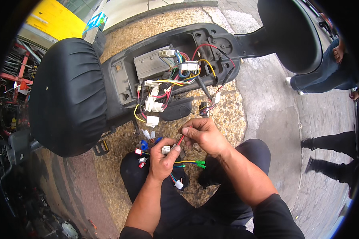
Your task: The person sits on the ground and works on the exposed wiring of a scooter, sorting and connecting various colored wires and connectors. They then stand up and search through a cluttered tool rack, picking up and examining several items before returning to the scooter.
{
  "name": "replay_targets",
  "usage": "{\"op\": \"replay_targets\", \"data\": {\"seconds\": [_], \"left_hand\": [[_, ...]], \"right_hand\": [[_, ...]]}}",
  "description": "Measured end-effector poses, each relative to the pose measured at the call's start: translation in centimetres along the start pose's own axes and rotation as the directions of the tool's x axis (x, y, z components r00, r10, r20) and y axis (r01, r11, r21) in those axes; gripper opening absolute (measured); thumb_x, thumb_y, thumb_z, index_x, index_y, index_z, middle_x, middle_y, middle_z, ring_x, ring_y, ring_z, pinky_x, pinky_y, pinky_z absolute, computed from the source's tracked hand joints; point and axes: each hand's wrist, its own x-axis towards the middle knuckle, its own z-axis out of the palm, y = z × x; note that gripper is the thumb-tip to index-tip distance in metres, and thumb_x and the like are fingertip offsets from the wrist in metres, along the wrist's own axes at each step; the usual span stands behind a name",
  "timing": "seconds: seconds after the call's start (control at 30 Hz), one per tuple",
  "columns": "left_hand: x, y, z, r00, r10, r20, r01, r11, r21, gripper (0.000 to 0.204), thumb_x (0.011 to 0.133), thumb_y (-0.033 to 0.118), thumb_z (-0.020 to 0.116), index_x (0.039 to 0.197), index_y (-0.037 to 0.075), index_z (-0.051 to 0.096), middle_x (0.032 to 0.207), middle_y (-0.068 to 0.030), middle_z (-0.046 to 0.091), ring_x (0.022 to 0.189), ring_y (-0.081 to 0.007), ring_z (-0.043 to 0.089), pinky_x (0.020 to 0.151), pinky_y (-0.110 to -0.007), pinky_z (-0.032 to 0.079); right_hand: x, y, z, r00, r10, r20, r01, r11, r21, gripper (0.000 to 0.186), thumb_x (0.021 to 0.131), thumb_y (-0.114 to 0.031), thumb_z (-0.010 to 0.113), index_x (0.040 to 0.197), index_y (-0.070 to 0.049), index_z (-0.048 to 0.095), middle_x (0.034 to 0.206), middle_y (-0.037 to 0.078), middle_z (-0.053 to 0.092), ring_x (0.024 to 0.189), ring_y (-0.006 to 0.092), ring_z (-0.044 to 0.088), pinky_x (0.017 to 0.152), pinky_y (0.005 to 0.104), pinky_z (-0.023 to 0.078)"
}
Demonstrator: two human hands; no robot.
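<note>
**Red wire pinched over a bundle of coloured leads**

Black and padded, the round scooter seat (68, 95) fills the left of the view, tipped on its side above speckled stone paving (227, 115). Just right of it lies the open black plastic scooter body (119, 67), its cavity holding a ribbed grey metal controller box (149, 65) and a tangle of yellow, blue and red wires with white plastic connectors (153, 104).

Below that, the left hand (161, 161) is closed around a bundle of thin coloured wires with small red, blue and white plugs (141, 153); green-tipped leads (200, 163) stick out to its right. Touching it from the right, the right hand (203, 135) pinches a thin red wire (181, 139) between thumb and fingertips, just above the bundle. Both hands hover over the person's knees in black trousers (179, 207).

At the far right, other people's legs and dark shoes (307, 142) stand on the pavement.
</note>
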Motion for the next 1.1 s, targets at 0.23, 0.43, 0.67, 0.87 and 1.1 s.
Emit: {"op": "replay_targets", "data": {"seconds": [0.23, 0.43, 0.67, 0.87, 1.1], "left_hand": [[-0.1, 0.1, 0.1, 1.000, 0.010, 0.020, -0.007, 0.987, -0.158, 0.018, 0.086, 0.006, 0.063, 0.102, -0.002, 0.062, 0.079, 0.0001, 0.060, 0.064, -0.0042, 0.047, 0.057, -0.021, 0.036], [-0.1, -0.3, -0.6, 0.998, 0.026, 0.058, -0.017, 0.988, -0.151, 0.035, 0.081, -0.001, 0.054, 0.117, -0.003, 0.055, 0.103, -0.0060, 0.060, 0.084, -0.0069, 0.052, 0.075, -0.023, 0.043], [0.5, -1.8, -0.1, 0.999, -0.013, 0.051, 0.012, 1.000, 0.021, 0.025, 0.088, 0.004, 0.058, 0.112, -0.001, 0.058, 0.098, -0.0067, 0.063, 0.083, -0.0107, 0.055, 0.074, -0.027, 0.046], [0.7, -1.0, 0.2, 0.990, -0.020, 0.137, 0.026, 0.999, -0.045, 0.008, 0.090, 0.003, 0.055, 0.097, 0.000, 0.057, 0.085, -0.0037, 0.060, 0.075, -0.0089, 0.053, 0.069, -0.026, 0.045], [0.2, 1.1, -0.2, 0.958, -0.086, 0.273, 0.143, 0.970, -0.196, 0.009, 0.094, 0.005, 0.050, 0.093, -0.001, 0.057, 0.084, -0.0068, 0.064, 0.073, -0.0110, 0.059, 0.069, -0.026, 0.049]], "right_hand": [[-0.5, 0.6, 0.4, 0.992, 0.087, 0.092, -0.099, 0.986, 0.135, 0.015, 0.095, -0.015, 0.063, 0.094, 0.000, 0.065, 0.077, 0.007, 0.066, 0.062, 0.0124, 0.061, 0.059, 0.0265, 0.053], [0.0, 0.0, 0.1, 0.992, -0.089, -0.086, 0.097, 0.991, 0.090, 0.014, 0.097, -0.014, 0.058, 0.092, -0.002, 0.063, 0.080, 0.007, 0.067, 0.065, 0.0139, 0.061, 0.058, 0.0269, 0.050], [-0.7, 0.0, 1.7, 0.971, -0.211, 0.108, 0.234, 0.927, -0.294, 0.015, 0.089, -0.016, 0.069, 0.092, -0.002, 0.064, 0.069, 0.000, 0.061, 0.064, 0.0089, 0.055, 0.058, 0.0283, 0.044], [-0.6, -0.1, 1.0, 0.984, -0.129, 0.122, 0.168, 0.899, -0.404, 0.016, 0.091, -0.016, 0.066, 0.091, 0.000, 0.065, 0.071, 0.003, 0.064, 0.065, 0.0097, 0.055, 0.058, 0.0299, 0.045], [-0.9, -0.2, -0.2, 0.998, 0.006, 0.062, 0.001, 0.994, -0.106, 0.017, 0.095, -0.016, 0.062, 0.089, 0.000, 0.065, 0.059, -0.003, 0.050, 0.050, 0.0050, 0.041, 0.045, 0.0248, 0.029]]}}
